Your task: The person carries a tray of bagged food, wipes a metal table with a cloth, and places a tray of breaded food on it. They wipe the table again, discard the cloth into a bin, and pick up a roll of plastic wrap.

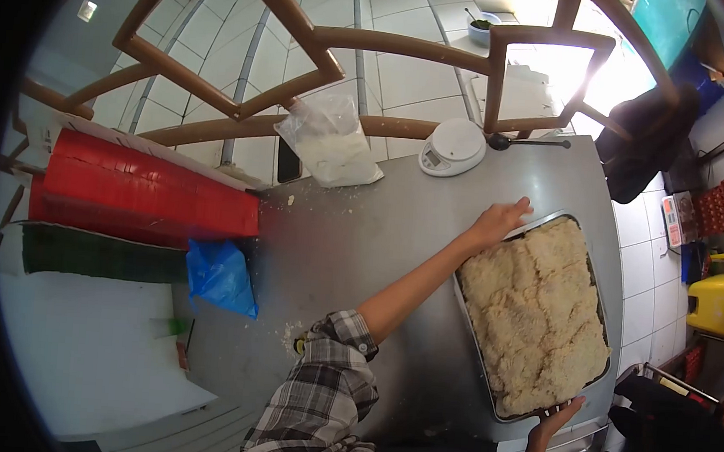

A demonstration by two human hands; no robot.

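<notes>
A rectangular metal baking tray (474,351) lies slanted at the right side of the steel table, filled with a lumpy, pale, crumbly layer (536,314). Dark edges show along its rim. My left hand (496,225) is at the tray's far left corner, its fingers closed about the rim and partly blurred. At the near right corner, my right hand (560,418) grips the tray's edge, with some fingers hidden beneath it. Both hands are on the same tray, at opposite ends.
On the steel table (326,257) are a white kitchen scale (453,147), a black spoon (527,143), a plastic bag of white powder (330,148), a phone (288,162) and a blue bag (221,277). A red box (146,190) stands left. Brown railing (400,46) borders the far side.
</notes>
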